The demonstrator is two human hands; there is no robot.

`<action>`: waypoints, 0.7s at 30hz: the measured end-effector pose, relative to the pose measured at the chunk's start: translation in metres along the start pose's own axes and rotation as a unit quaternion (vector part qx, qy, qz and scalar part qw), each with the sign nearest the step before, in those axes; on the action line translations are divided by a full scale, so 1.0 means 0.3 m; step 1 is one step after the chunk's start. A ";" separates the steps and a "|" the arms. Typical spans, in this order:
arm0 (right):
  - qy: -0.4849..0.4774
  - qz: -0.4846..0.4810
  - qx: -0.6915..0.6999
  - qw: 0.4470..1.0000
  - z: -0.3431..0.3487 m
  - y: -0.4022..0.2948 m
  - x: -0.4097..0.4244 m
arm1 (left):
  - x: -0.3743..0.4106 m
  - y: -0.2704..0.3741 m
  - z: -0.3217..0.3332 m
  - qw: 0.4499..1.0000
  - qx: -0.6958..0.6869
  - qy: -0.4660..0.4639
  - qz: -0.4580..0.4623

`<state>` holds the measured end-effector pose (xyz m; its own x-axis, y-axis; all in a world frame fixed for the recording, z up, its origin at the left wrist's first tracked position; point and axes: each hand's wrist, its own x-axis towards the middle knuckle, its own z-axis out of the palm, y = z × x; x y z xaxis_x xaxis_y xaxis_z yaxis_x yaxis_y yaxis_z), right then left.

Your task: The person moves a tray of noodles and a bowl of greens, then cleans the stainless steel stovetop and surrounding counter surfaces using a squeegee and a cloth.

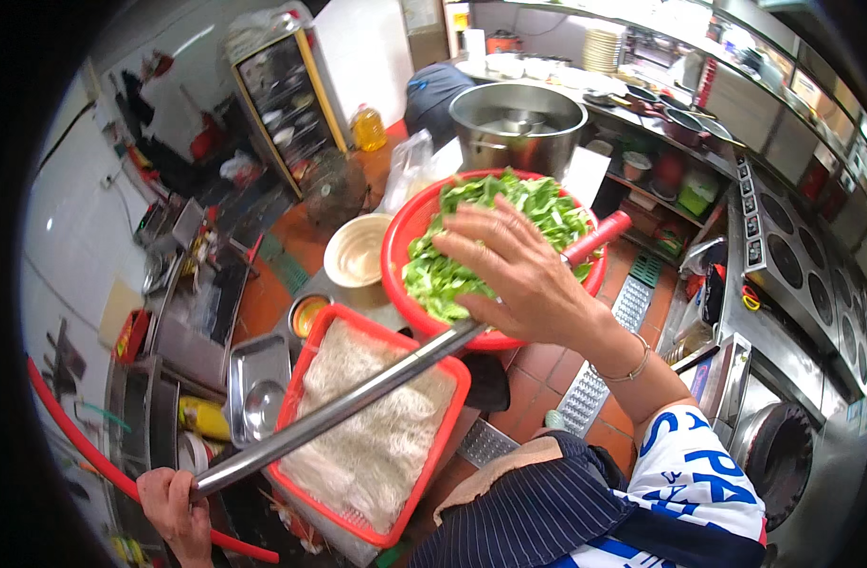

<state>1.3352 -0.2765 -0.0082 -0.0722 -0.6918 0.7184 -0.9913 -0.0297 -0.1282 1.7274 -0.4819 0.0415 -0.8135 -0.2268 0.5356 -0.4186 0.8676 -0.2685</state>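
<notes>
My left hand (172,508) grips the lower end of a long metal tube (341,405) that slants up to the right and has a red end piece (598,236). My right hand (508,273), slightly blurred, is spread over the tube and a red plastic colander (396,280). Chopped leafy greens (444,273) fill that colander. Whether my right palm touches the tube is hidden. Under the tube sits a red rectangular basket (401,522) of pale thin noodles (362,454). A red hose (92,451) passes behind my left hand.
Beyond the colander stands a large steel pot (522,153). A cream bowl (359,248) and a steel tray (259,387) lie left of the baskets. At right is a cooktop (795,263). Another person's back (433,99) is bent down near the pot.
</notes>
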 end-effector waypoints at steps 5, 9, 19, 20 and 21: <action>-0.013 0.002 0.037 0.999 -0.141 0.096 -0.175 | 0.234 0.090 0.032 0.997 -0.016 0.030 0.071; -0.066 0.042 0.053 0.996 -0.233 0.157 -0.301 | 0.510 0.273 0.036 0.984 -0.007 0.053 0.171; 0.043 0.318 0.212 0.923 -0.401 0.461 -0.696 | 1.199 0.901 0.148 0.933 0.095 0.243 0.249; 0.072 0.346 0.225 0.908 -0.432 0.489 -0.730 | 1.242 0.962 0.155 0.930 0.072 0.238 0.271; 0.099 0.373 0.211 0.898 -0.461 0.519 -0.763 | 1.286 1.019 0.156 0.925 0.052 0.235 0.295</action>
<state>1.1822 -0.0229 -0.0980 -0.7581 -0.4931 0.4268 -0.5319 0.0888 -0.8421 1.2667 -0.3249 0.1288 -0.6579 0.5105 0.5537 -0.0150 0.7262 -0.6873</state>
